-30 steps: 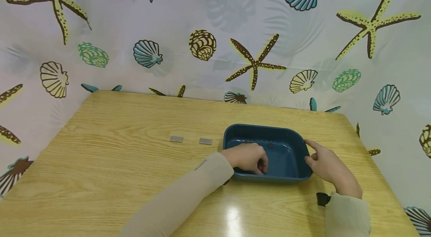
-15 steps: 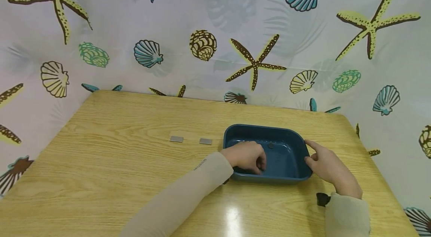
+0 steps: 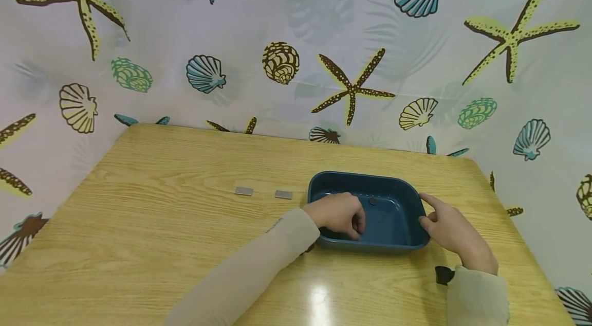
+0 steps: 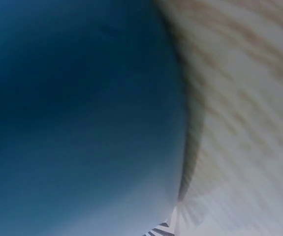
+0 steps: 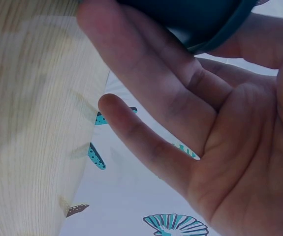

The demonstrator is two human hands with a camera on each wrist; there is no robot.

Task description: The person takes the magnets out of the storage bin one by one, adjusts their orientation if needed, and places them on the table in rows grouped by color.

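A dark blue rectangular basin [image 3: 386, 225] with rounded corners stands on the table at right of centre. My left hand [image 3: 339, 213] reaches over its left side with curled fingers low inside; I cannot tell whether they hold anything. Only the basin's wall [image 4: 82, 147] and some tabletop show in the left wrist view. The right hand [image 3: 450, 225] grips the basin's right rim, thumb over the edge and fingers along the outside. In the right wrist view that hand's [image 5: 230, 132] little finger extends apart from the wall. A small dark disc [image 3: 372, 201] lies inside near the back wall.
Left of the basin, two small flat grey rectangles [image 3: 243, 191] lie side by side on the wooden table [image 3: 152, 223]. Behind the table's far edge hangs a white curtain [image 3: 250, 22] printed with shells and starfish.
My left hand has shifted slightly left and back inside the basin, covering a second dark spot seen earlier by the back wall. The right hand keeps its grip on the rim.
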